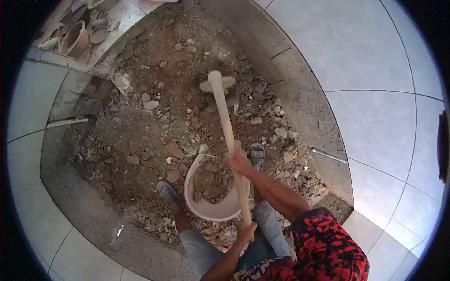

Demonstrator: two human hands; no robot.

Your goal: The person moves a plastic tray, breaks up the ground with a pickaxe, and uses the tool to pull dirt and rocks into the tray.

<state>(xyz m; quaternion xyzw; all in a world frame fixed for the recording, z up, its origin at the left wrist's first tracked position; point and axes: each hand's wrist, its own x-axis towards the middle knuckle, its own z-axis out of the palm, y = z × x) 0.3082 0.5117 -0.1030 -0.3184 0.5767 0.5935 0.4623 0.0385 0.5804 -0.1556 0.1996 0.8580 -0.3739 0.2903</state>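
A hoe (225,119) with a long pale wooden handle reaches away from me over the dug pit. My right hand (239,159) is wrapped round the middle of the handle. Lower down, my left hand (246,231) grips it near its end. The hoe's head (218,85) is at the far end, on or just over the brown soil, slightly blurred, its blade edge partly hidden. Between my feet sits a pale pinkish basin (213,214) with soil and stones in it, partly behind the handle.
Loose soil and broken rubble (140,140) cover the pit floor. Concrete walls (300,93) bound it, with white floor tiles (370,122) above. Pipes (329,155) stick out from both sides. Dirty buckets (75,40) stand at the upper left.
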